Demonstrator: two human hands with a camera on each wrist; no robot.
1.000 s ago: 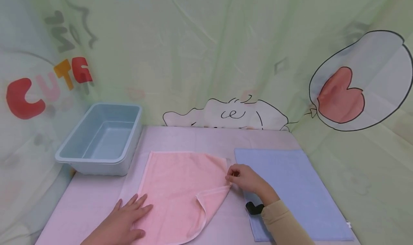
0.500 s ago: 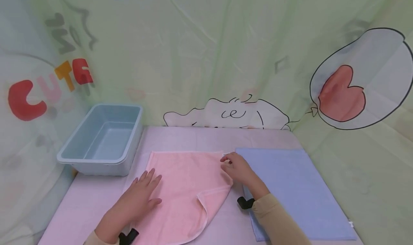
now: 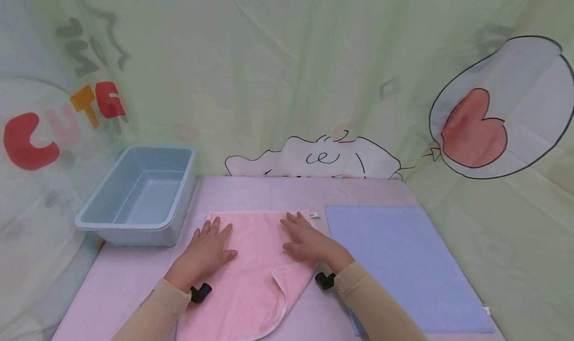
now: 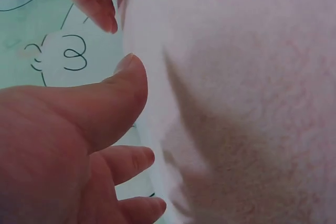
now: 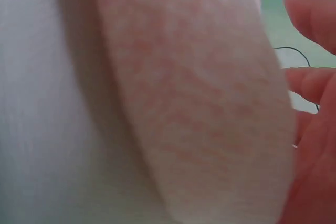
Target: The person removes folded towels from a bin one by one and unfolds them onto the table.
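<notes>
A pink towel (image 3: 253,281) with a pale hem lies spread over the table, its lower right corner folded up and inward. Fingers spread, my left hand (image 3: 204,256) is over the towel's left side. My right hand (image 3: 307,241) is over its upper right part with the fingers extended and holds nothing. Beside those fingertips a small white label (image 3: 314,215) sticks out from the towel's edge. In the left wrist view, the left thumb and fingers (image 4: 123,95) show close over the pink cloth. The right wrist view has the towel (image 5: 194,93) large and blurred in front of the right hand (image 5: 315,124).
A blue towel (image 3: 403,266) lies flat to the right of the pink one. At the back left stands a light blue plastic basin (image 3: 125,226) with nothing in it. Printed curtains (image 3: 269,82) hang along the back and sides of the table (image 3: 112,281).
My right hand has let go of the pink towel's right edge and moved left onto the cloth. The left hand has slid forward along the left side. The towel's upper right corner now lies flatter.
</notes>
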